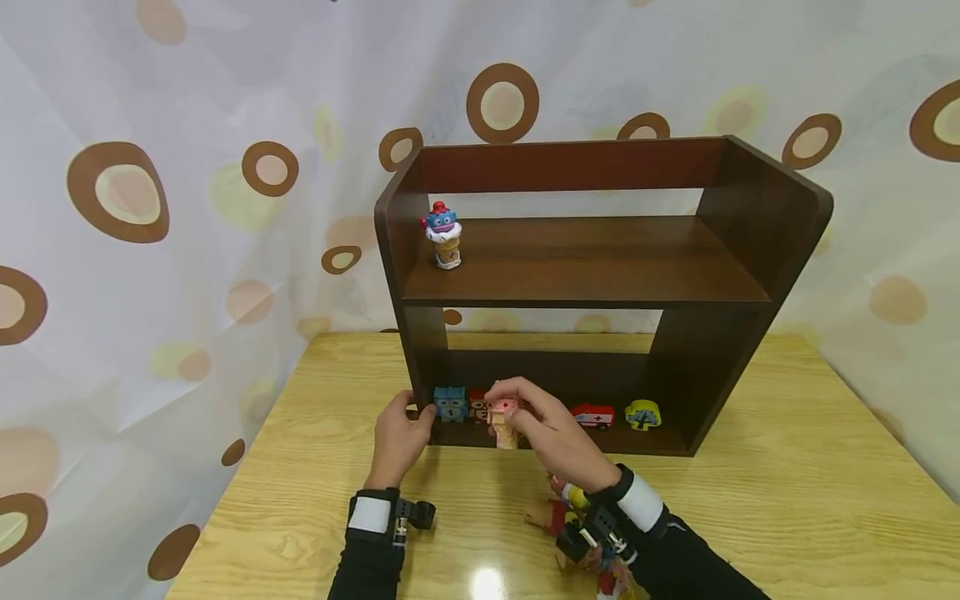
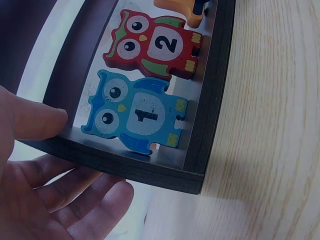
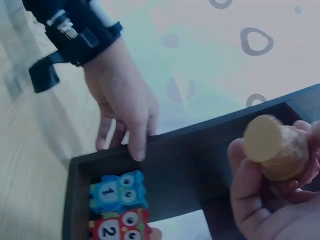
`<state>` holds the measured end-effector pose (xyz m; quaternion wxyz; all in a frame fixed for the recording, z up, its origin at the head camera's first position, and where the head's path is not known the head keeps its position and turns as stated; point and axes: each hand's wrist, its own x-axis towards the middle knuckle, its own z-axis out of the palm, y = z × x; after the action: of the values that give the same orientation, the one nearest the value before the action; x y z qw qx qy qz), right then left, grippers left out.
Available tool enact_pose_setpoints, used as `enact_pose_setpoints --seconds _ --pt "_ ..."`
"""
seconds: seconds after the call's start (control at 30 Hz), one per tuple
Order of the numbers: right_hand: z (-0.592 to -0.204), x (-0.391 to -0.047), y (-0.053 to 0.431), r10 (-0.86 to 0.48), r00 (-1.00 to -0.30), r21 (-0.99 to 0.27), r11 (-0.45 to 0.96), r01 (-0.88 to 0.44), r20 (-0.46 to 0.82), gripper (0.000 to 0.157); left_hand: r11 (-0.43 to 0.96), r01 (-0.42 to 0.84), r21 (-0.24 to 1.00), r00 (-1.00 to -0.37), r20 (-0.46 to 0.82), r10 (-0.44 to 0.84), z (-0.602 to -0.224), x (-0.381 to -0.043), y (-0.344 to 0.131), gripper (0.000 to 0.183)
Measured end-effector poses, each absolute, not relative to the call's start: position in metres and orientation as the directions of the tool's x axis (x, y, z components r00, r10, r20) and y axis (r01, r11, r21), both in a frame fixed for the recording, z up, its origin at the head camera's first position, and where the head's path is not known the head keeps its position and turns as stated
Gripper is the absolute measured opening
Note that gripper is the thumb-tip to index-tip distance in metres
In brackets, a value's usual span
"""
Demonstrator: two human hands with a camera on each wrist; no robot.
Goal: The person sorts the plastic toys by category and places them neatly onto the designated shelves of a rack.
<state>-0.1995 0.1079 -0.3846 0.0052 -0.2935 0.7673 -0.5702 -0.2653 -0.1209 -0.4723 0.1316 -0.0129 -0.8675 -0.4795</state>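
My right hand (image 1: 555, 437) holds a pink-topped ice-cream cone toy (image 1: 505, 429) at the front of the lower shelf. In the right wrist view, the tan base of the cone faces the camera. At the left, my left hand (image 1: 401, 435) grips the side panel of the dark brown shelf unit (image 1: 585, 250), thumb inside and fingers outside. Close to that thumb stands a blue owl figure (image 2: 142, 115) marked 1. Beside it is a red owl figure (image 2: 155, 45) marked 2, partly hidden behind the cone in the head view.
A blue-faced ice-cream cone toy (image 1: 444, 237) stands at the upper shelf's left end. Farther right on the lower shelf are a red ambulance (image 1: 594, 416) and a yellow tree piece (image 1: 642, 414). Several toys (image 1: 558, 512) lie on the wooden table under my right wrist.
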Motion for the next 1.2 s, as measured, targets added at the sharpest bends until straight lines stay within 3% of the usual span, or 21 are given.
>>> enact_pose_setpoints --seconds 0.17,0.3,0.43,0.83,1.2 --pt "-0.375 -0.199 0.111 -0.456 -0.806 -0.900 0.026 -0.436 0.377 0.024 0.540 0.157 0.827 -0.963 0.250 -0.103 -0.472 -0.265 -0.122 0.035" --pt "-0.367 -0.197 0.114 -0.420 -0.811 -0.886 0.032 -0.462 0.407 0.038 0.542 0.165 0.824 -0.961 0.257 -0.098 -0.471 -0.264 -0.121 0.034" --pt "-0.356 -0.197 0.115 -0.391 -0.807 -0.861 0.066 -0.505 0.443 0.049 0.542 0.150 0.827 -0.965 0.243 -0.103 -0.470 -0.265 -0.121 0.035" --pt "-0.309 -0.202 0.117 -0.352 -0.679 -0.588 0.340 -0.734 0.644 0.050 0.544 0.140 0.827 -0.966 0.234 -0.107 -0.472 -0.266 -0.122 0.035" --pt "-0.250 -0.223 0.117 -0.356 -0.586 -0.457 0.386 -0.801 0.728 0.053 0.553 0.173 0.815 -0.959 0.268 -0.095 -0.472 -0.265 -0.122 0.032"
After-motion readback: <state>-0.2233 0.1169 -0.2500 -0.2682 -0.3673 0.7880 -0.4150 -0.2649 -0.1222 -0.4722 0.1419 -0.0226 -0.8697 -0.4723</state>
